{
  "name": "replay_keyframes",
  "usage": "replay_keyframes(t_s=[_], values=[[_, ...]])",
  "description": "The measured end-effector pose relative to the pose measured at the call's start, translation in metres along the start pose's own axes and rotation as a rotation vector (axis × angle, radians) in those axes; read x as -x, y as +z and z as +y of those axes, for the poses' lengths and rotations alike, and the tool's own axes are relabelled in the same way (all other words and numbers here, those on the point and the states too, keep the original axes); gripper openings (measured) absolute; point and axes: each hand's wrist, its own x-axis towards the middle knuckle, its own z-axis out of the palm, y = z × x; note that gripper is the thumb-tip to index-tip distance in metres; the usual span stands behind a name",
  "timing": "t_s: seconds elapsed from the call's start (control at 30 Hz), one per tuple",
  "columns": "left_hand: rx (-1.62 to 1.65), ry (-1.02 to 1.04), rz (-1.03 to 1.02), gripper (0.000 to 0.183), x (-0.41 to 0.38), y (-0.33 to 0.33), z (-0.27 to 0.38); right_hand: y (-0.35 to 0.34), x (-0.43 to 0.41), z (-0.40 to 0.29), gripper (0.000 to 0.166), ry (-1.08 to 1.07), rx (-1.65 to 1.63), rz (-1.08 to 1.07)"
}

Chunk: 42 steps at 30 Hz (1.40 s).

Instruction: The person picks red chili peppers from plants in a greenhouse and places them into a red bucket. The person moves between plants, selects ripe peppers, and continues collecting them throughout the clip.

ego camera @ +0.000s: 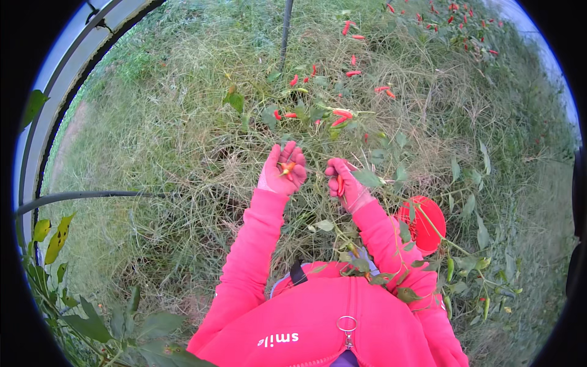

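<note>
My left hand [284, 170], in a pink glove, is palm up with its fingers curled around orange and red chili peppers [287, 168]. To its right my right hand [346, 183], gloved alike, has its fingers curled over a red chili pepper [340, 185]. Beyond both hands, red chili peppers [341, 117] hang on a plant among dry grass. By my right forearm stands a red bucket [435, 225], partly hidden by my sleeve and a pepper branch; red peppers show inside it.
A leafy branch with green chili peppers [450, 269] crosses my right sleeve. A dark hose [91, 195] runs in from the left, and a dark pole [286, 34] stands ahead. Broad leaves [91, 323] fill the lower left. More red peppers [451, 19] grow at the upper right.
</note>
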Motion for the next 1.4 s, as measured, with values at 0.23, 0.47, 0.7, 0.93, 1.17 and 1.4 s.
replay_keyframes(t_s=[0.23, 0.47, 0.7, 0.93, 1.17, 1.4], values=[[-0.044, 0.292, -0.024, 0.047, -0.001, -0.007, -0.042, 0.027, 0.013, -0.026, 0.034, 0.079, 0.453, -0.030], [-0.438, 0.486, -0.006, 0.065, 0.014, 0.018, -0.064, 0.048, 0.024, -0.017, 0.034, -0.134, 0.455, -0.048], [-0.673, 0.498, -0.028, 0.065, 0.035, 0.029, -0.075, 0.054, 0.037, -0.025, 0.028, -0.574, 0.935, -0.103], [-0.919, 0.504, -0.184, 0.054, 0.050, 0.045, -0.082, 0.026, 0.059, -0.036, 0.021, -0.314, 0.368, -0.248], [-1.275, 0.325, 0.080, 0.025, 0.067, -0.040, 0.010, -0.048, 0.160, -0.078, 0.025, -0.412, 0.565, 0.046], [-1.185, -0.426, -0.245, 0.037, 0.058, -0.171, -0.033, -0.174, 0.201, -0.046, 0.005, -0.310, -0.883, 0.543]])
